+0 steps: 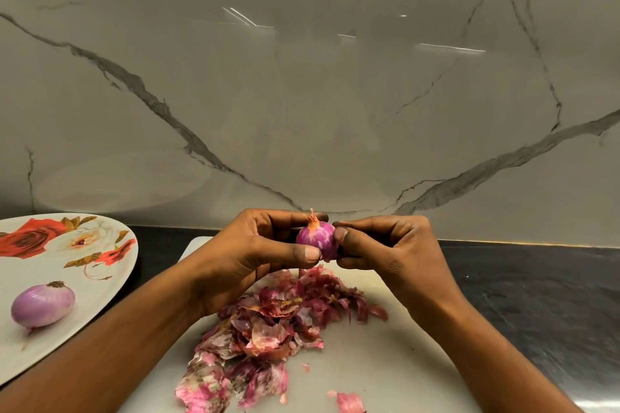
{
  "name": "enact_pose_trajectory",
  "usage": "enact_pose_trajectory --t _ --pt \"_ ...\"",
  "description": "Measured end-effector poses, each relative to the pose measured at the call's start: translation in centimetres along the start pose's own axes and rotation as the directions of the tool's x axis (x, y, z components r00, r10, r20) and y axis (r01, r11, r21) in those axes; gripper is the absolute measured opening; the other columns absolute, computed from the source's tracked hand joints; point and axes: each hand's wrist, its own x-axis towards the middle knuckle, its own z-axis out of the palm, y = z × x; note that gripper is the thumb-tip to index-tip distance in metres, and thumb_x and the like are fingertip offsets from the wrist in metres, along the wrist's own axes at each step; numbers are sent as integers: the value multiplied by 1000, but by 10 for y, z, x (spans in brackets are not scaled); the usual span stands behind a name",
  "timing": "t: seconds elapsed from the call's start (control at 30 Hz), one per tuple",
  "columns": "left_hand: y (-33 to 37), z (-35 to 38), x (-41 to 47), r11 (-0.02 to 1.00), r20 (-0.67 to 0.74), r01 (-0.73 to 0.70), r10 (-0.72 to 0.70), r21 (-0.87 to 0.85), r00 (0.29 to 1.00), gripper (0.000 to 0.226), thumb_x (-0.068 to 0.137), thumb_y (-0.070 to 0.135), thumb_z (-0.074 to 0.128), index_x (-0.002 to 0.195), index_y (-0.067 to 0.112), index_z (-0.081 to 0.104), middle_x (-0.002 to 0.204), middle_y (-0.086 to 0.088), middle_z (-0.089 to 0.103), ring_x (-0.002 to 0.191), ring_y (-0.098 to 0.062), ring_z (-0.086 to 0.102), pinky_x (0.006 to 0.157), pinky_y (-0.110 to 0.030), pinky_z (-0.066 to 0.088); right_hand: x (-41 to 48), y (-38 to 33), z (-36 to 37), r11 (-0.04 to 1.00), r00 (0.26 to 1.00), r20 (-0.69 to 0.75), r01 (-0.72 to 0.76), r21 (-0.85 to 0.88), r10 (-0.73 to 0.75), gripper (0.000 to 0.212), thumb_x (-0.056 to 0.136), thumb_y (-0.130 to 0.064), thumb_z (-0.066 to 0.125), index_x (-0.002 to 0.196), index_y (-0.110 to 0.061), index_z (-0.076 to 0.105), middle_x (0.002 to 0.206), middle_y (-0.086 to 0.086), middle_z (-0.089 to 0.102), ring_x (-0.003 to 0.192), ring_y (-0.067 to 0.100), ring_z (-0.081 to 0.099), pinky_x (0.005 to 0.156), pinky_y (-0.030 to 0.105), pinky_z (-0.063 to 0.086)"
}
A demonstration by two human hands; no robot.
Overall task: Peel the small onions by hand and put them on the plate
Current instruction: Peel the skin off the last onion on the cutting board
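Holding a small purple onion with patches of papery skin (317,238) in mid-air at the centre of the frame, both hands are closed around it: the left hand (258,253) cradles it with the thumb pressed against its lower front, and the right hand (385,250) pinches its right side with thumb and fingers, perhaps on a flap of skin, though that spot is hard to read. Its dry orange tip points up. Directly below, a heap of loose pink and red onion skins (268,329) lies on a pale rectangular cutting board (385,362), which sits on a dark counter (536,285). At the left edge of the frame, a white oval plate printed with red and white roses (67,245) holds one peeled pale-purple onion (43,304) lying on its side. A grey-veined marble wall (302,77) fills the upper frame.
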Motion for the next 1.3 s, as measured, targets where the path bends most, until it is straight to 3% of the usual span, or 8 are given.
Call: enact_pose_trajectory --t 0.07,0.27,0.53,0.67,0.73,0.87,1.03,1.3 --pt "0 0 0 1000 5 0 0 23 1000 54 79 -6 77 130 10 72 124 -11 76 117 -27 73 99 -32 60 0 -1 0 1000 1000 5 -27 6 27 24 75 -29 81 98 -20 83 91 4 83 83 24 80 75 36 67" --pt "-1 -1 1 1000 -14 10 -10 14 1000 57 76 -8 78 129 11 72 124 -11 76 118 -28 73 100 -35 59 2 4 -3 999 1000 2 -22 -27 22 19 88 -3 79 102 -16 82 92 4 83 82 25 80 74 32 66" --pt "1 0 1 999 -14 -10 9 -46 1000 56 78 -8 75 130 11 72 124 -13 76 115 -30 73 98 -33 61 1 2 1 1000 998 -66 -13 -22 12 26 96 3 68 103 -17 82 93 2 83 85 22 81 74 30 65" --pt "0 -1 3 998 -76 -37 34 -49 997 57 74 -5 78 129 12 73 122 -11 77 115 -28 74 95 -31 62 1 -1 0 1000 998 -55 -30 5 31 14 91 -16 76 103 -11 81 92 6 82 86 24 81 76 35 67" --pt "0 -2 3 998 -84 -46 42 -35 996 57 75 -5 79 129 12 73 122 -11 77 115 -28 74 96 -31 61 1 -2 1 999 998 -15 -53 -7 53 26 83 -27 79 105 -12 81 92 6 82 86 24 81 76 35 66" --pt "-1 -1 2 999 -31 -20 19 -28 999 54 78 -6 76 129 12 73 124 -12 76 117 -29 73 98 -34 61 2 1 1 997 997 14 -71 -7 71 39 82 -24 81 119 -11 77 100 5 82 90 24 81 79 37 66" --pt "0 0 2 998 -20 -18 17 -54 1000 48 77 0 76 123 12 77 124 -12 75 114 -30 73 92 -32 63 1 0 -1 997 997 23 -76 9 76 37 80 -24 80 115 -12 79 96 5 83 89 25 81 78 35 66" --pt "-2 3 2 999 -101 -26 30 37 994 49 79 9 81 127 16 73 118 -8 79 114 -26 74 102 -37 58 1 -1 0 993 994 -10 -109 -37 108 12 85 -18 81 94 -11 82 83 9 81 78 25 81 72 34 66"
